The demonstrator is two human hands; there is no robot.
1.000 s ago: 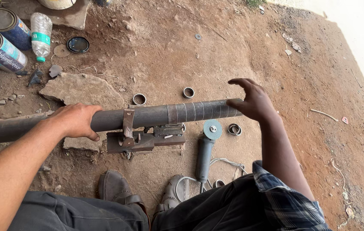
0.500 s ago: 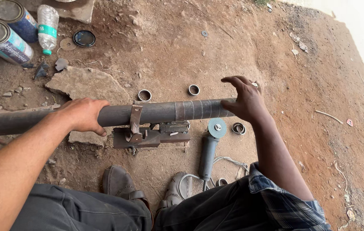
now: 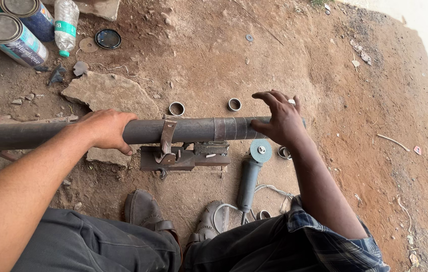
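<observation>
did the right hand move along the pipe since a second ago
No. The right hand rests on the pipe end, just right of the pale bands and above the grinder disc, as before; only the camera shifted.

Single view, head-worn camera, looking steeply down at the dirt ground (image 3: 355,100) from above the person's own lap. Knees and shoes fill the bottom edge, so the lens sits close, within arm's reach of everything central. Facing forward and down; ground runs to the top of frame, pale pavement strip in upper right corner. Left hand (image 3: 104,130) enters from lower left, right hand (image 3: 280,120) from lower right, both on the pipe (image 3: 194,129) crossing mid-frame horizontally. Cans (image 3: 15,30) at upper left mark the far edge. No second view to overlap.
</observation>
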